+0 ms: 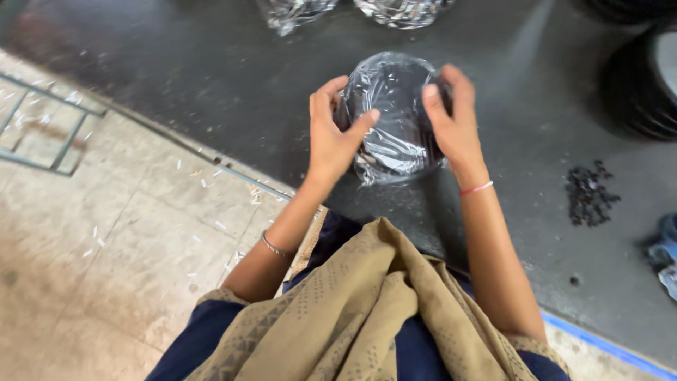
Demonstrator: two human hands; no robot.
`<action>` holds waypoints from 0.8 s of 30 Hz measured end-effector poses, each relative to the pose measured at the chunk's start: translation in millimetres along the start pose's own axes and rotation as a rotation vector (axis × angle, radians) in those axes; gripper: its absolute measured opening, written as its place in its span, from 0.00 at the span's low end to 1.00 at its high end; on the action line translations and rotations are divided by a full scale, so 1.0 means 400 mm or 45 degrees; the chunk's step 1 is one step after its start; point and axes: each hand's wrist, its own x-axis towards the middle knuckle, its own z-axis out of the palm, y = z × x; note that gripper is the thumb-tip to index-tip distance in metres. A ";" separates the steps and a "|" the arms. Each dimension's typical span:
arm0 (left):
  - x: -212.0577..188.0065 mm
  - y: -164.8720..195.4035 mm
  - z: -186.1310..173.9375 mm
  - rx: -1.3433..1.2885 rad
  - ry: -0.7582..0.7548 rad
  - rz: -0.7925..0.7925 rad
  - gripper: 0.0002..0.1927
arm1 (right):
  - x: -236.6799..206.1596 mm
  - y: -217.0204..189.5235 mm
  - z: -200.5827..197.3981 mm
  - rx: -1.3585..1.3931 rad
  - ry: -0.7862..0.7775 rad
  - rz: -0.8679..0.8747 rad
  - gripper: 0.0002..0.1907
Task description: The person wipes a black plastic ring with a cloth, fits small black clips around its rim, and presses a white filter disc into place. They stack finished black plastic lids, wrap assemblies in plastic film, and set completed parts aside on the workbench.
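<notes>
On the dark desk (pixel 211 92), left hand (pixel 331 137) and right hand (pixel 451 120) clasp a slippery, crinkly plastic-wrapped black disc (pixel 395 120), seemingly stiff, by its sides.

Tan patterned scarf (pixel 367 310) over navy garment (pixel 211 339) (thin wrist bands (pixel 477 188))

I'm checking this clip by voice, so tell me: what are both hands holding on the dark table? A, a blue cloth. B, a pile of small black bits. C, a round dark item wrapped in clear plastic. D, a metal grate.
C: the left hand and right hand clasp opposite sides of the plastic-wrapped round item on the table.
</notes>
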 end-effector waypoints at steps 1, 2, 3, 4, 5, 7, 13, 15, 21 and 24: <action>-0.019 0.031 0.020 0.066 -0.022 0.084 0.39 | -0.016 -0.014 -0.021 0.047 0.094 -0.061 0.35; -0.035 0.062 0.037 0.133 -0.046 0.168 0.41 | -0.030 -0.032 -0.044 0.000 0.152 -0.117 0.34; -0.046 0.092 0.053 0.135 -0.135 0.247 0.41 | -0.044 -0.049 -0.065 -0.045 0.209 -0.167 0.34; -0.053 0.120 0.070 0.133 -0.226 0.330 0.41 | -0.058 -0.068 -0.084 -0.093 0.267 -0.220 0.33; -0.060 0.145 0.087 0.126 -0.318 0.415 0.41 | -0.074 -0.086 -0.098 -0.123 0.263 -0.265 0.32; -0.078 0.188 0.123 0.106 -0.404 0.498 0.42 | -0.104 -0.123 -0.106 -0.183 0.245 -0.360 0.31; -0.070 0.247 0.120 0.009 -0.674 0.475 0.43 | -0.234 -0.249 -0.136 -0.128 0.093 -0.353 0.31; -0.065 0.258 0.104 -0.007 -0.786 0.427 0.36 | -0.273 -0.284 -0.149 -0.123 0.060 -0.308 0.32; -0.074 0.310 0.099 0.155 -0.770 0.407 0.23 | -0.332 -0.331 -0.144 0.017 0.086 -0.246 0.30; -0.076 0.332 0.093 0.034 -0.787 0.294 0.18 | -0.350 -0.338 -0.151 0.023 0.144 -0.231 0.22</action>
